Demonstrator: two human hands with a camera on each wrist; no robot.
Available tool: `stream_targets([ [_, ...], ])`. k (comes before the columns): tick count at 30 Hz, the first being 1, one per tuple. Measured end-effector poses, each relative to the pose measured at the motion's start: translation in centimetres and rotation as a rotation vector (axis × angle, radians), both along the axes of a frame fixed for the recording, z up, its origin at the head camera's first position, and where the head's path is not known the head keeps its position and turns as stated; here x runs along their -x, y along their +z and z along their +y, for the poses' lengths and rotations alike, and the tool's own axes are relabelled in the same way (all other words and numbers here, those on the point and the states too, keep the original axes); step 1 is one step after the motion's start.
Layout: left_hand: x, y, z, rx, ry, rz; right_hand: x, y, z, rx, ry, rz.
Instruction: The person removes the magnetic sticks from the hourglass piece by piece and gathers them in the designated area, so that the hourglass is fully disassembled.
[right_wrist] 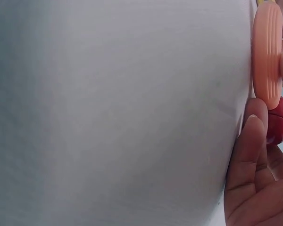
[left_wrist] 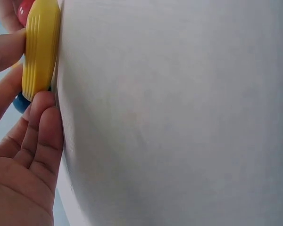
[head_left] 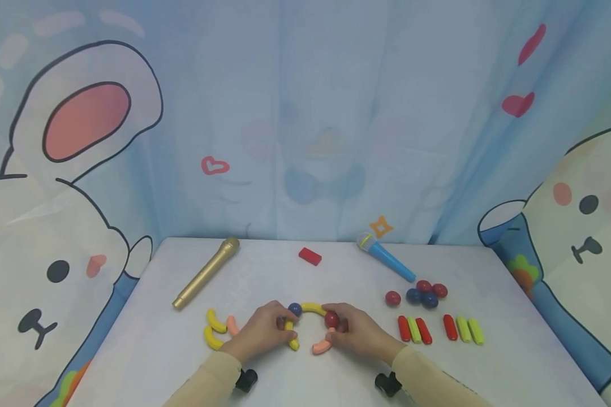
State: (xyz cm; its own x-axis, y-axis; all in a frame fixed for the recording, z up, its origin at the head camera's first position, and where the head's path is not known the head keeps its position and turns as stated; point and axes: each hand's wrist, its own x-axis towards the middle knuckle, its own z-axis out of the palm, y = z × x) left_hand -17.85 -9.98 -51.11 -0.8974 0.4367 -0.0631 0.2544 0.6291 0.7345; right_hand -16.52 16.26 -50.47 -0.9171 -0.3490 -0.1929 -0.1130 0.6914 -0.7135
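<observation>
In the head view, several toy pieces form an open arch between the two hands: a dark blue ball [head_left: 295,309], a yellow curved rod [head_left: 313,307] across the top, a red ball [head_left: 331,319], and a curved rod down each side. My left hand [head_left: 266,332] pinches the yellow curved rod [left_wrist: 41,49] on the left side, its fingers also close against the blue ball. On the other side, my right hand [head_left: 358,332] holds the peach curved rod [right_wrist: 267,56] with thumb and fingers. The red ball touches that rod's end, partly covered by the right fingers.
Loose yellow [head_left: 213,338] and peach [head_left: 232,325] curved rods lie left. Right are red and blue balls [head_left: 430,300] and short red and lime rods [head_left: 463,329]. A gold microphone [head_left: 206,274], red block [head_left: 310,256] and blue microphone [head_left: 387,258] lie farther back.
</observation>
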Motion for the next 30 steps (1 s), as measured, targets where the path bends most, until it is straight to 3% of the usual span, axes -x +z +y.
stream_targets([
  [11, -0.3, -0.1, -0.2, 0.007, 0.014, -0.012, 0.1, 0.0, 0.0, 0.004, 0.003, -0.027],
  [19, -0.7, 0.6, -1.1, 0.046, 0.025, 0.024, 0.1, -0.2, 0.1, 0.010, -0.006, -0.035],
  [24, -1.2, 0.4, -1.4, 0.102, 0.025, 0.021, 0.1, -0.3, 0.2, 0.017, -0.004, -0.031],
  [30, -1.7, 0.0, -1.5, 0.193, -0.018, 0.136, 0.0, -0.1, 0.1, 0.009, -0.011, -0.024],
])
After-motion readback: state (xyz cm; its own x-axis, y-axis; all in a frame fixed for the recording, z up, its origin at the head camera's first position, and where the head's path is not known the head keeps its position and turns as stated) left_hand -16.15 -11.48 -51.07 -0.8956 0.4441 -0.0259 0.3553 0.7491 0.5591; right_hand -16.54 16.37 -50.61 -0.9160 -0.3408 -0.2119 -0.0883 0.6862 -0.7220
